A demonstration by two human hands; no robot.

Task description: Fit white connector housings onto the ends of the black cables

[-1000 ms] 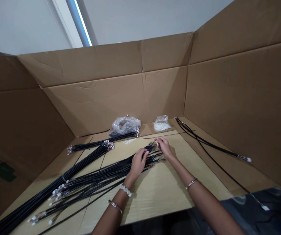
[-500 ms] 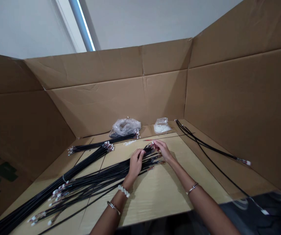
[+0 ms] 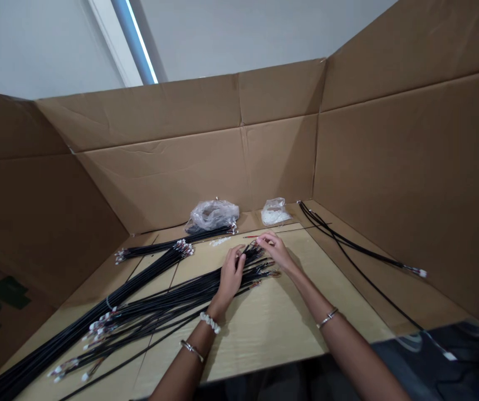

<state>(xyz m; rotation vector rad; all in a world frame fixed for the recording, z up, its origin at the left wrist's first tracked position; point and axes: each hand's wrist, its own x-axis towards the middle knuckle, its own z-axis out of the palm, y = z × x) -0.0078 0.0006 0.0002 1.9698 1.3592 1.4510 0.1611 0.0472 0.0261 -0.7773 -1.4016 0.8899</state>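
Several black cables (image 3: 200,292) lie across the board, with white connectors (image 3: 99,326) at their left ends and thin coloured wires (image 3: 272,273) at their right ends. My left hand (image 3: 230,275) is curled round a black cable near its right end, thumb and fingers close together. Just to the right, my right hand (image 3: 276,250) pinches the thin wire end of that cable. Its fingertips hide most of what they hold. Beyond the hands lie a thin red-tipped tool (image 3: 251,236) and a small scatter of white connector pieces (image 3: 220,241).
At the left is a tied bundle of black cables (image 3: 139,281); another bundle (image 3: 176,240) lies behind it. Two clear plastic bags, one crumpled (image 3: 213,214) and one with white pieces (image 3: 275,211), stand by the cardboard wall (image 3: 160,172). Loose cables (image 3: 352,250) run along the right.
The fingers of my left hand have loosened and shifted slightly on the cable. The white connector seen at my right fingertips is now mostly hidden. The view has tilted a little.
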